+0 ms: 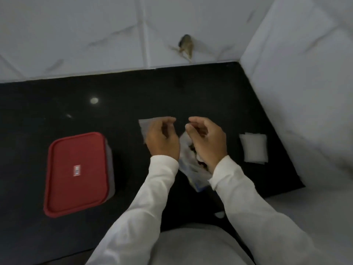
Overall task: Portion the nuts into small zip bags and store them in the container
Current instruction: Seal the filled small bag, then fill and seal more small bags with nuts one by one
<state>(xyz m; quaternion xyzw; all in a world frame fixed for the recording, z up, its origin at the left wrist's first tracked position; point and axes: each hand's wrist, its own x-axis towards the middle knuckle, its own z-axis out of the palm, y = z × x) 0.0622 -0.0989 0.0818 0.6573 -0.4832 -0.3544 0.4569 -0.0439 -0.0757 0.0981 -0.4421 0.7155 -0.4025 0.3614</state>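
My left hand (162,138) pinches a small clear zip bag (148,124) by its top edge above the black counter. Just to its right, my right hand (205,138) has its fingers curled together; whether it holds nuts I cannot tell. Beneath my right hand lies the large open packet of nuts (193,169), partly hidden by my wrist. A container with a red lid (76,173) stands shut at the left. A stack of empty small zip bags (253,148) lies at the right.
The black counter (57,108) ends at a white tiled wall behind and a white wall (296,73) on the right. A hole with debris (186,44) marks the back wall. A small white scrap (219,214) lies near the front edge.
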